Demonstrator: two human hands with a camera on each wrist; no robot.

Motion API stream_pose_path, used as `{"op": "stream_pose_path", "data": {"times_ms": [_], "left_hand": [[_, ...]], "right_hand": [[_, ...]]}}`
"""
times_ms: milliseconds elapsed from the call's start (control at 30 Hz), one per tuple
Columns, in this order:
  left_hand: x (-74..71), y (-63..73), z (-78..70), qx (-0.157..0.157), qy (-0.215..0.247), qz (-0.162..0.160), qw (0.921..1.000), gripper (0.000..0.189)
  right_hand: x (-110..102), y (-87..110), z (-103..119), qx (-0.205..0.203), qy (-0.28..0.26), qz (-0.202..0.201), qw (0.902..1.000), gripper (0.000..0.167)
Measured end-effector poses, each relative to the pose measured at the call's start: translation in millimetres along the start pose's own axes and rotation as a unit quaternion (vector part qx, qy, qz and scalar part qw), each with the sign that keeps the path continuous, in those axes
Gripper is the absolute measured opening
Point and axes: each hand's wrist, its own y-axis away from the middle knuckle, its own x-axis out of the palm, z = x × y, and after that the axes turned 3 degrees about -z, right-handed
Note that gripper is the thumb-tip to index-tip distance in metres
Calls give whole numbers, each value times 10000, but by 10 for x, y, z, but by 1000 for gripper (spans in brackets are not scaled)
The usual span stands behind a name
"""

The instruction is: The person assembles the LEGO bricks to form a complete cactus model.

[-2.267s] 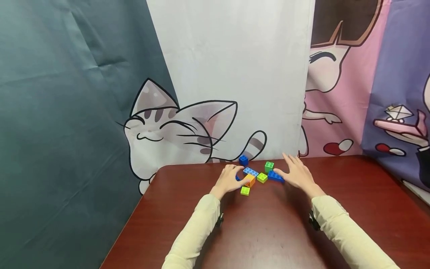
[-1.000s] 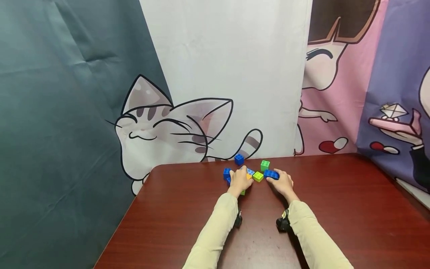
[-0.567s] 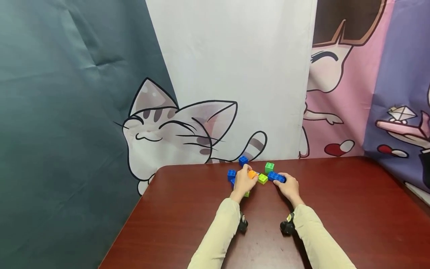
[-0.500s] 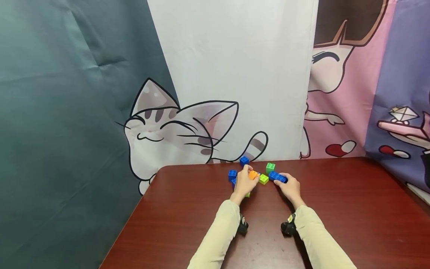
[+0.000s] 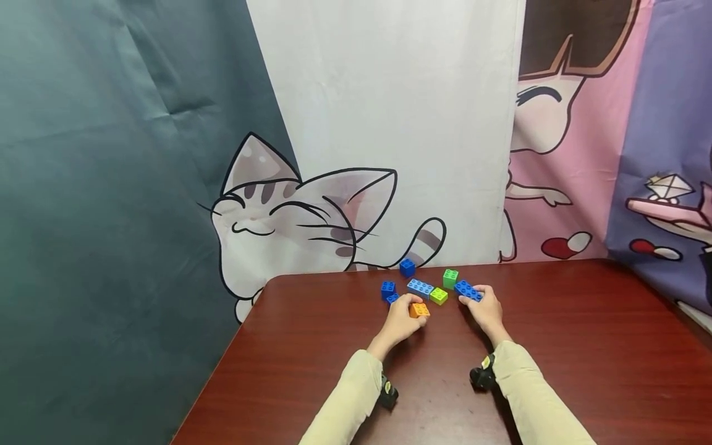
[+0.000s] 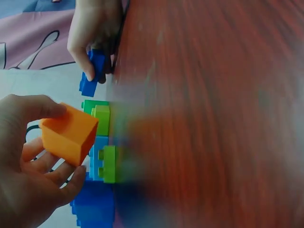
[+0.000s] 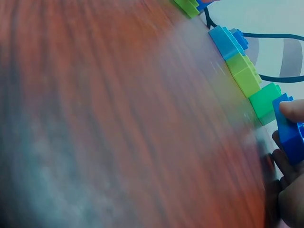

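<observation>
My left hand [image 5: 397, 322] pinches an orange toy building brick [image 5: 419, 310] between thumb and fingers. In the left wrist view this brick [image 6: 69, 135] is tilted and raised off the table. A long dark blue brick [image 5: 467, 290] with studs on top is gripped by my right hand [image 5: 486, 309], just right of a green brick [image 5: 450, 278]. The right wrist view shows the thumb across that blue brick [image 7: 287, 128]. Between the hands lie a light blue brick [image 5: 420, 288] and a lime brick [image 5: 439, 296]. A second lime brick [image 6: 109, 164], hidden in the head view, shows in the left wrist view.
One blue brick [image 5: 407, 267] stands at the table's back edge. Two more, a small blue brick [image 5: 388, 290] and a partly covered blue brick [image 5: 392, 298], lie left of the left hand. A printed cloth [image 5: 389, 123] hangs behind the brown table [image 5: 434, 383].
My left hand has taken hold of the orange brick and brought it towards me, uncovering the light blue brick. My right hand has gripped the long blue brick and shifted it slightly right.
</observation>
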Motion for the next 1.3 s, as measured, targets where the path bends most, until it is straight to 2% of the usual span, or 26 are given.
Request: {"op": "stream_pose_path", "data": {"times_ms": [300, 467, 567, 667, 800, 933, 1067, 1300], "left_hand": [[-51, 146, -10, -125, 71, 978, 9951, 35], [-106, 176, 56, -354, 269, 1306, 9904, 33], [-111, 186, 117, -499, 479, 1377, 9881, 31], [-108, 184, 171, -568, 798, 1467, 9843, 30], [-113, 167, 204, -687, 1195, 1577, 9778, 30], [-104, 157, 218, -778, 1401, 1620, 9737, 33], [-85, 132, 247, -676, 1372, 1575, 9756, 34], [-58, 99, 270, -661, 1427, 1497, 9761, 34]], "right_hand": [[-58, -29, -3, -40, -138, 525, 9985, 57], [-75, -20, 9, -148, -206, 724, 9971, 56], [-102, 3, -31, -301, -546, 778, 9950, 57], [-162, 16, -81, -510, -1191, 891, 9876, 58], [-239, 13, -92, -433, -1747, 1128, 9772, 60], [-289, 1, -62, -41, -1720, 1241, 9772, 61], [-338, 3, -5, 155, -1675, 1476, 9746, 62], [-341, 16, 78, 262, -2012, 2022, 9581, 63]]}}
